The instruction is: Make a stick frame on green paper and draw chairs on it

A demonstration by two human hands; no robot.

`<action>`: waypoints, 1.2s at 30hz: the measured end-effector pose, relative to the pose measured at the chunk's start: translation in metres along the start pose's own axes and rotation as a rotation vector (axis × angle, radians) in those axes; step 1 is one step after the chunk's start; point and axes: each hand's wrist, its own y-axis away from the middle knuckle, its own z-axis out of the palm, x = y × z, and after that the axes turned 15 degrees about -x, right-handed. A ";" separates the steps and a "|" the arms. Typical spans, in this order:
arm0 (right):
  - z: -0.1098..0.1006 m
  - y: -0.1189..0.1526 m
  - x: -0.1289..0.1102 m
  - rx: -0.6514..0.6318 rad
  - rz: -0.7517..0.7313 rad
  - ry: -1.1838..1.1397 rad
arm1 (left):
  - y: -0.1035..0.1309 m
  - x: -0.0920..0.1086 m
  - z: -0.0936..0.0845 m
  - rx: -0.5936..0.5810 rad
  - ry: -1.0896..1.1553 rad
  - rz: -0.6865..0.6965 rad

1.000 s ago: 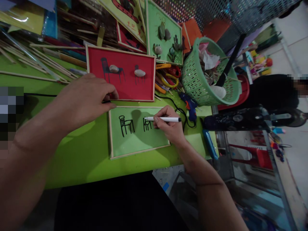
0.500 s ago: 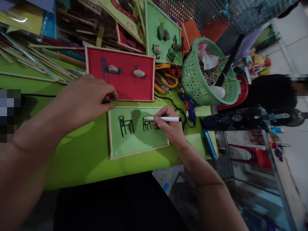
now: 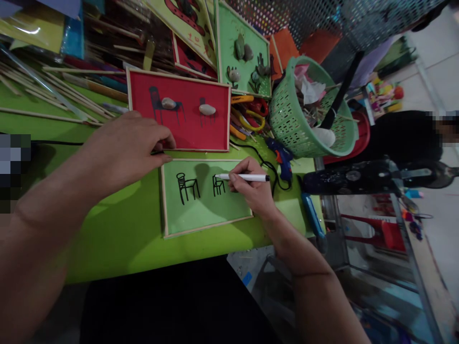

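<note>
My right hand (image 3: pixel 254 187) is closed round a white marker (image 3: pixel 247 177) with a black end. Its tip touches a green framed board (image 3: pixel 204 217) at the backrest of the smaller of two chairs drawn in black. The larger chair drawing (image 3: pixel 187 187) stands to the left. My left hand (image 3: pixel 134 145) rests by the board's upper left corner, fingers bent together around a small black thing (image 3: pixel 157 152), mostly hidden. Just above lies a red framed board (image 3: pixel 190 136) with two dark chair drawings, each with a pebble (image 3: pixel 207 110) on it.
Thin wooden sticks (image 3: pixel 53 98) lie at the left. Behind are a green pebble picture (image 3: pixel 224 48) and yellow-handled scissors (image 3: pixel 255 125). To the right stand a green basket (image 3: pixel 287 114) of scraps, a blue glue gun (image 3: pixel 281 155) with its cord, and a black-clothed person (image 3: pixel 405 136).
The marker tip has shifted only slightly at the smaller chair's backrest. My left hand and both boards look unmoved.
</note>
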 end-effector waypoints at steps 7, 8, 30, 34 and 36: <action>-0.001 -0.001 -0.002 -0.005 0.005 -0.050 | 0.001 0.001 -0.001 0.005 -0.018 0.013; -0.001 -0.001 -0.002 -0.003 0.007 -0.050 | 0.001 0.000 -0.001 0.008 -0.019 0.018; 0.000 0.000 0.001 -0.043 0.010 -0.017 | 0.000 0.001 0.000 -0.002 -0.019 0.002; 0.000 0.000 0.000 -0.050 0.019 -0.019 | 0.001 0.001 -0.001 -0.007 -0.032 0.005; 0.000 0.000 -0.001 -0.056 0.021 -0.024 | 0.001 0.001 -0.002 -0.007 -0.027 0.017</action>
